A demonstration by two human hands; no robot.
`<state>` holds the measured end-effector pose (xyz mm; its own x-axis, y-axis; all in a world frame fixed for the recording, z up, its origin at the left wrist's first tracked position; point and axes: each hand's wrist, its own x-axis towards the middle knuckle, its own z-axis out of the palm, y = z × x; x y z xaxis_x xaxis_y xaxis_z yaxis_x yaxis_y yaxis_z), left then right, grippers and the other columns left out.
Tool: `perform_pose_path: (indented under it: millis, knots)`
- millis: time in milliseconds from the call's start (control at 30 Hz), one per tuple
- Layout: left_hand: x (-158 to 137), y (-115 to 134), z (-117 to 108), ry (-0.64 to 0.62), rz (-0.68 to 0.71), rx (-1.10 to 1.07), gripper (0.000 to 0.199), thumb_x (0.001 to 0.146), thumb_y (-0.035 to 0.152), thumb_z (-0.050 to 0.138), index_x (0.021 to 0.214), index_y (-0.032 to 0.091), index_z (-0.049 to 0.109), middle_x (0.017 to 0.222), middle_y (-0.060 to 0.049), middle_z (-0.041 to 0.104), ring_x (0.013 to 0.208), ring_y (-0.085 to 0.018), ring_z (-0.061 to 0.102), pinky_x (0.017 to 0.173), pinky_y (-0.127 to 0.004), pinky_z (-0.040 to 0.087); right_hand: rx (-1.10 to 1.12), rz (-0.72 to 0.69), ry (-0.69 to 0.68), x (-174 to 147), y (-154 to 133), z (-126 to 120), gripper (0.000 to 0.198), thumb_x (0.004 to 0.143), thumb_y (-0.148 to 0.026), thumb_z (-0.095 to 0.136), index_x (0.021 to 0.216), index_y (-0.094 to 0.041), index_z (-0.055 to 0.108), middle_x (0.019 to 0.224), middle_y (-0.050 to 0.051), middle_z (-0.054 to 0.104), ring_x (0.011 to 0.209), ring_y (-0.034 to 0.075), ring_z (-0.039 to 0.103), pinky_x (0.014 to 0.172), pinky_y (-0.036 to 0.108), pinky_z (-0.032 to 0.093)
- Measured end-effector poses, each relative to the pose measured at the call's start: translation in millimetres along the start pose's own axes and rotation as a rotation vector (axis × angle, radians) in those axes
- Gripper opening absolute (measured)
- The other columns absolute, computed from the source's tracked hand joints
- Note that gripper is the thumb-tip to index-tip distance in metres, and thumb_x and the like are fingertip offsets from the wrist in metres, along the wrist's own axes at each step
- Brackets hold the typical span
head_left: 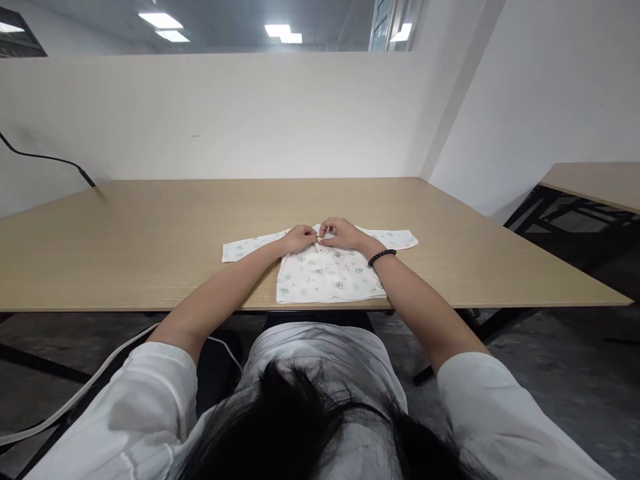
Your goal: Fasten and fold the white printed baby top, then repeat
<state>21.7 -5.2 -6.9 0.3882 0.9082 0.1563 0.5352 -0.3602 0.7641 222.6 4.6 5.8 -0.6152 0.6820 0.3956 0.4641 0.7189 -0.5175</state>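
The small white shirt (325,277) lies spread on the tabletop (200,207), near the edge closest to me, its sleeves stretched out to either side and its hem towards me. My left hand (300,239) and right hand (344,235) meet at the upper middle of the shirt, their fingertips almost together. The fingers of both are bent and my right thumb rests against the cloth, but I cannot tell whether either hand has a real pinch on it, since the fingers cover that spot. My hands and wrists also hide much of the neckline and the inner part of each sleeve. My right forearm, with a dark beaded bracelet (381,257) at the wrist, crosses the shirt's lower right corner and covers it. The print shows as little green and brownish figures, too small to make out. Well left of the shirt, a black cable (45,157) runs out of view; well right of it, another table (600,177) is cut off. Below the shirt, my dark hair (280,420) blocks part of my white top (325,340).
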Motion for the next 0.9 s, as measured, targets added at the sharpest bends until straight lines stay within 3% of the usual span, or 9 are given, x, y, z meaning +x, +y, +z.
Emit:
perform_pose_path:
  millis: [133, 333, 533, 900]
  knots:
    - [-2.0, 0.4, -0.2, -0.022, 0.022, 0.008, 0.018, 0.077, 0.035, 0.056, 0.073, 0.018, 0.06, 0.061, 0.001, 0.052, 0.054, -0.012, 0.047, 0.05, -0.024, 0.035, 0.018, 0.05, 0.008, 0.1, 4.6, 1.1, 0.023, 0.069, -0.037, 0.072, 0.081, -0.019, 0.065, 0.086, 0.003, 0.063, 0.079, 0.019, 0.054, 0.071, 0.03, 0.041]
    - [-6.3, -0.1, 0.7, 0.029, 0.072, 0.088, 0.034, 0.075, 0.028, 0.06, 0.108, 0.02, 0.059, 0.081, 0.0, 0.064, 0.07, -0.015, 0.057, 0.064, -0.025, 0.045, 0.034, 0.12, 0.03, 2.4, 9.0, 2.0, 0.009, 0.071, -0.023, 0.06, 0.078, -0.017, 0.061, 0.072, 0.001, 0.06, 0.065, 0.015, 0.051, 0.061, 0.027, 0.038]
    - [-6.8, 1.3, -0.3, 0.045, 0.12, 0.194, 0.021, 0.078, 0.03, 0.057, 0.091, 0.017, 0.068, 0.08, -0.004, 0.066, 0.075, -0.019, 0.06, 0.073, -0.03, 0.048, 0.053, 0.128, -0.005, 1.8, 7.0, 1.2, 0.009, 0.068, -0.019, 0.056, 0.076, -0.017, 0.062, 0.067, 0.0, 0.058, 0.062, 0.014, 0.05, 0.058, 0.026, 0.037]
    - [-8.2, 2.5, -3.0, 0.073, 0.116, 0.221, 0.017, 0.076, 0.027, 0.059, 0.082, 0.016, 0.072, 0.084, -0.005, 0.071, 0.076, -0.02, 0.063, 0.072, -0.029, 0.049, 0.08, 0.091, -0.125, -0.8, -3.6, -5.3, 0.017, 0.071, -0.025, 0.059, 0.077, -0.017, 0.073, 0.069, 0.0, 0.064, 0.064, 0.015, 0.052, 0.061, 0.027, 0.036]
